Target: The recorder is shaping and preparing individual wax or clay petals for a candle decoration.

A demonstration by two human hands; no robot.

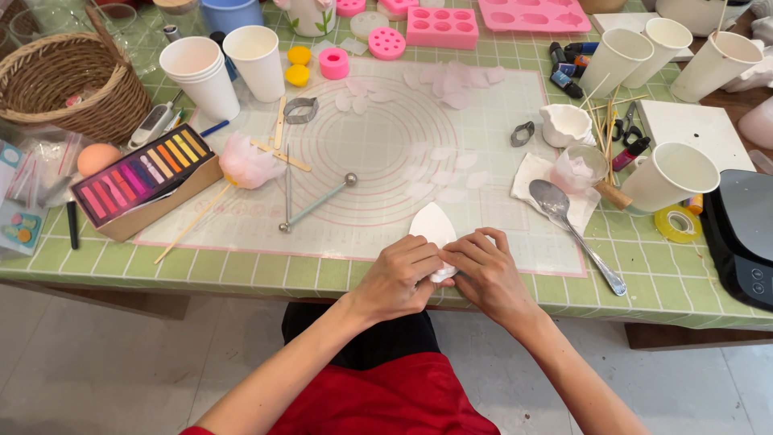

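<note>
My left hand [397, 276] and my right hand [485, 271] meet at the near edge of the table, both pinching the lower end of a white petal-shaped piece [433, 226]. Its pointed tip faces away from me and lies on the translucent mat [378, 145] with pink rings. Pale petals [452, 85] are scattered over the mat. A metal ball tool [316, 204] lies left of the piece, beside a pink flower on a stick [245, 163].
A box of coloured pastels [141, 176] and a wicker basket [68, 76] sit left. Paper cups [209, 68] stand at the back left and right. A metal spoon [573, 229], tape roll [678, 223], black scale [745, 234] and pink moulds [441, 26] surround the mat.
</note>
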